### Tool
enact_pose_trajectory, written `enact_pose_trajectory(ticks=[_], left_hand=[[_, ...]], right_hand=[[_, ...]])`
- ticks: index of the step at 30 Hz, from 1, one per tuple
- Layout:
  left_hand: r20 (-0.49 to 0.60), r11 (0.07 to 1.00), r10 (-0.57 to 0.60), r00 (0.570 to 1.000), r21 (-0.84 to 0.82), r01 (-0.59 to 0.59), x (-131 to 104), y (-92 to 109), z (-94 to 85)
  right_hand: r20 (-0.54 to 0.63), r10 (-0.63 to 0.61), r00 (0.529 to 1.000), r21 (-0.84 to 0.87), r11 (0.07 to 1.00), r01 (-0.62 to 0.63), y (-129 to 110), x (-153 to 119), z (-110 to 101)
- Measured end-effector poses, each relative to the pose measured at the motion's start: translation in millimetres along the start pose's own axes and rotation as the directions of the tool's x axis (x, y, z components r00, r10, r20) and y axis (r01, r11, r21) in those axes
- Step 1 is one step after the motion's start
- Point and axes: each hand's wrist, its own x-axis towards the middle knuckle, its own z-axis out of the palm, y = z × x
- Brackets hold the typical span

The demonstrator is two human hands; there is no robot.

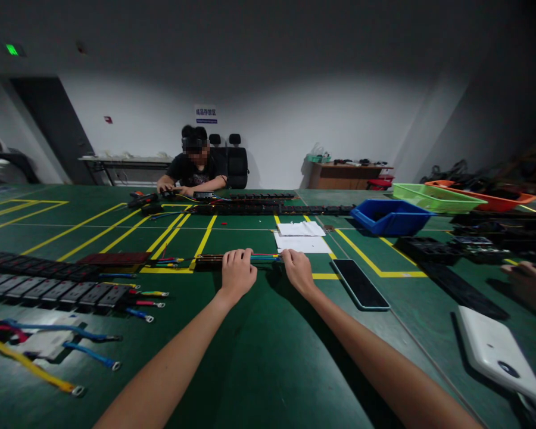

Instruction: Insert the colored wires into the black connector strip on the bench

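Multicoloured insulated wires point(266, 257) run crosswise; left hand point(239, 273) curls over them, grip hidden; right hand point(298, 270) pinches their right end.

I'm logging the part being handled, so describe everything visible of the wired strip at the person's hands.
The wired strip appears to lie sideways on the green table. Its left part is dark with brownish lengthwise bands; to the right show thin coloured wires, blue and red among them, seemingly plastic-coated. The left hand covers the middle. The right hand has its fingers at the wires' right end. Finer parts are too small to tell.
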Motion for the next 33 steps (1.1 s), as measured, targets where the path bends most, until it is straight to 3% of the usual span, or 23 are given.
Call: enact_pose_trajectory(ticks=[5, 11, 16, 20, 25, 28, 33], left_hand=[[-0.002, 1.0, 0.0, 1.0, -0.024, 0.0, -0.4, -0.5, 1.0], [-0.007, 1.0, -0.006, 1.0, -0.001, 0.006, 0.0, 0.8, -0.2], [0.01, 1.0, -0.011, 1.0, 0.001, 0.011, 0.2, 1.1, -0.8], [-0.022, 1.0, 0.002, 1.0, 0.011, -0.002, -0.1, 0.7, 0.3], [-0.028, 1.0, 0.01, 1.0, 0.002, -0.009, -0.3, 0.0, 1.8], [-0.025, 1.0, 0.006, 1.0, 0.003, -0.006, -0.3, 0.1, 2.1], [-0.029, 1.0, 0.005, 1.0, 0.013, -0.005, -0.4, 0.5, 2.0]], right_hand=[[-0.095, -0.05, 0.994, 0.167, 0.984, 0.066, -1.9, -1.6, -0.2], [-0.092, 0.052, 0.994, 0.266, 0.964, -0.026, 2.8, 0.2, 5.2], [-0.05, -0.047, 0.998, 0.092, 0.994, 0.052, 2.3, -0.2, 4.0], [0.033, -0.053, 0.998, -0.034, 0.998, 0.054, 2.9, -0.4, 6.1], [-0.065, -0.08, 0.995, 0.044, 0.996, 0.083, -0.4, -1.7, 4.0], [-0.135, -0.149, 0.98, -0.013, 0.989, 0.148, -8.8, -5.7, -2.6], [-0.047, -0.211, 0.976, -0.206, 0.958, 0.198, -20.9, -12.0, -7.7]])
